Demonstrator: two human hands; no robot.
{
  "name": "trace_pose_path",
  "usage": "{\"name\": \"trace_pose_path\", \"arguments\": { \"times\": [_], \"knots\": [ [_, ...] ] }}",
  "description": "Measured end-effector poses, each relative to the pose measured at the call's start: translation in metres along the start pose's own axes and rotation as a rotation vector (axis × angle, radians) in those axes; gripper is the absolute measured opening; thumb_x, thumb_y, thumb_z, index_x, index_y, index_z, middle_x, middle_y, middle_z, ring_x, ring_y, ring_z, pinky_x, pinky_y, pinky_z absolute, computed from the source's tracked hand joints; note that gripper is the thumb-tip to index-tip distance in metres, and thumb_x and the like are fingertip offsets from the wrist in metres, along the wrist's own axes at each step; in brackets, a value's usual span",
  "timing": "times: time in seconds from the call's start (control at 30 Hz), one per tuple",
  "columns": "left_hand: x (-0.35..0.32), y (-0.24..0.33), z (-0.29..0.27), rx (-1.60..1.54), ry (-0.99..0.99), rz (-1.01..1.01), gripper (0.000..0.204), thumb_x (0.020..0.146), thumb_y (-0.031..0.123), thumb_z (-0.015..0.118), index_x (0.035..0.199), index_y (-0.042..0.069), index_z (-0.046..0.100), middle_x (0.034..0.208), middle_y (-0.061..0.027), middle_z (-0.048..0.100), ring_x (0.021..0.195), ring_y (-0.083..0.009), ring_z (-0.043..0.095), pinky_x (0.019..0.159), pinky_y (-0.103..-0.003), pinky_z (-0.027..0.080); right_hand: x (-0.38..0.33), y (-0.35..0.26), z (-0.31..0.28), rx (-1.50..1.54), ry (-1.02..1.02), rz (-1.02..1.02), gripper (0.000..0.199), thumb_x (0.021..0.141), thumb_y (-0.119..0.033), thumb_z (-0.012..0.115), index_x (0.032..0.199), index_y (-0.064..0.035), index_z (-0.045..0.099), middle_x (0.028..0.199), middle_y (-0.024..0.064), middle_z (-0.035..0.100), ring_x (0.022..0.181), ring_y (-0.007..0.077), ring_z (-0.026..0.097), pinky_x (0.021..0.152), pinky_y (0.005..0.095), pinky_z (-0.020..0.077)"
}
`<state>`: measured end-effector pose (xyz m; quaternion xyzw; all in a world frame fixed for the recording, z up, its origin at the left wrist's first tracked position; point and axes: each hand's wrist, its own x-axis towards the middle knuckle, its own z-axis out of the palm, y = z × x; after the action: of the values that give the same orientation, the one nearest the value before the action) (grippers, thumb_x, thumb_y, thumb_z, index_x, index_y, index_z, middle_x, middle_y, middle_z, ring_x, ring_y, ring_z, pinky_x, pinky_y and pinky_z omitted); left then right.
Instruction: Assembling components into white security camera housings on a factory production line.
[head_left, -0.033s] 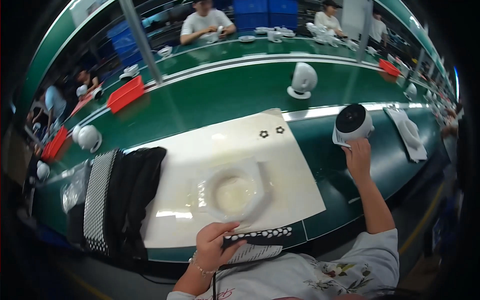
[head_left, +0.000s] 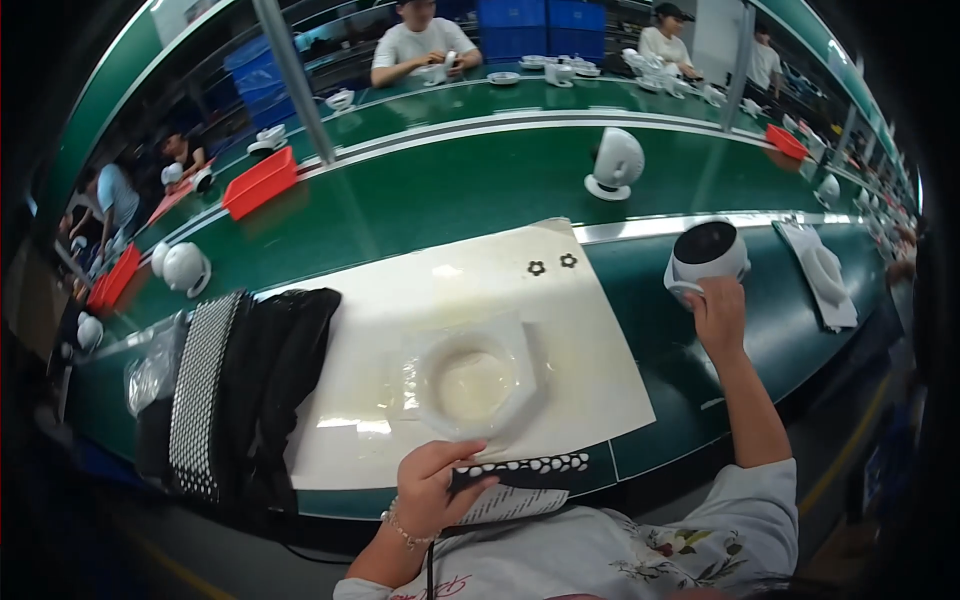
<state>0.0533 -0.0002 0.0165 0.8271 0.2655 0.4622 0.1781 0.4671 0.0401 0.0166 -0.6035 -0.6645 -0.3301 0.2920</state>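
Observation:
My left hand [head_left: 430, 488] is closed on a black strip with a row of white dots [head_left: 530, 463] at the table's near edge. A white printed paper [head_left: 512, 504] shows beneath the strip, next to my fingers. To the right, my right hand [head_left: 722, 315] grips a white rounded device with a dark round face [head_left: 712, 264] by its lower rim, over the green bench. Between my hands, a white ring-shaped holder [head_left: 527, 380] with a round hollow rests on a cream board [head_left: 355, 400]. Two small black flower-shaped pieces [head_left: 536, 268] lie on the board's far part.
Black cloth-like sheets [head_left: 270, 370] and dotted strips [head_left: 203, 395] are stacked at left, beside clear plastic [head_left: 155, 375]. White devices [head_left: 618, 165] stand on the green conveyor [head_left: 450, 180]. Red trays [head_left: 260, 183] sit beyond it. A white part on papers [head_left: 815, 275] lies far right. Other people work opposite.
The device in my right hand has turned slightly, so its dark face shows narrower and its white rim shows more. My left hand keeps its grip; the whole view has shifted a little.

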Motion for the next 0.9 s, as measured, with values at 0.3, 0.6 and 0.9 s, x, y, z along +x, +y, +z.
{"name": "trace_pose_path", "arguments": {
  "times": [0.3,0.6,0.9],
  "knots": [
    [-0.010,0.000,-0.008,-0.016,0.003,-0.093,0.025,0.062,0.008,0.074,0.083,0.000,0.063,0.082,-0.0089,0.063,0.066,-0.0205,0.060,0.059,-0.028,0.047,0.095,-0.159,-0.030,1.441,-0.338,0.478,0.020,0.084,-0.019,0.060,0.093,-0.0016,0.056,0.084,0.0027,0.056,0.075,0.0040,0.048,0.064,0.0209,0.0417],
    [-0.009,0.004,-0.005,-0.114,0.007,-0.180,0.017,0.069,0.009,0.070,0.081,0.000,0.063,0.080,-0.0063,0.061,0.064,-0.0191,0.058,0.059,-0.027,0.045,0.104,-0.219,-0.003,1.423,-0.705,0.156,0.034,0.081,-0.017,0.059,0.111,-0.0016,0.054,0.105,0.0084,0.056,0.094,0.0138,0.051,0.082,0.0255,0.0401],
    [-0.009,0.032,-0.034,-0.456,0.510,-0.433,0.016,0.079,0.012,0.064,0.078,-0.003,0.057,0.077,-0.0057,0.057,0.064,-0.0094,0.053,0.056,-0.021,0.042,0.092,-0.200,-0.079,1.392,-0.607,-0.350,0.056,0.068,-0.031,0.072,0.111,-0.0031,0.050,0.104,0.0106,0.052,0.095,0.0207,0.049,0.082,0.0316,0.0383]
  ]
}}
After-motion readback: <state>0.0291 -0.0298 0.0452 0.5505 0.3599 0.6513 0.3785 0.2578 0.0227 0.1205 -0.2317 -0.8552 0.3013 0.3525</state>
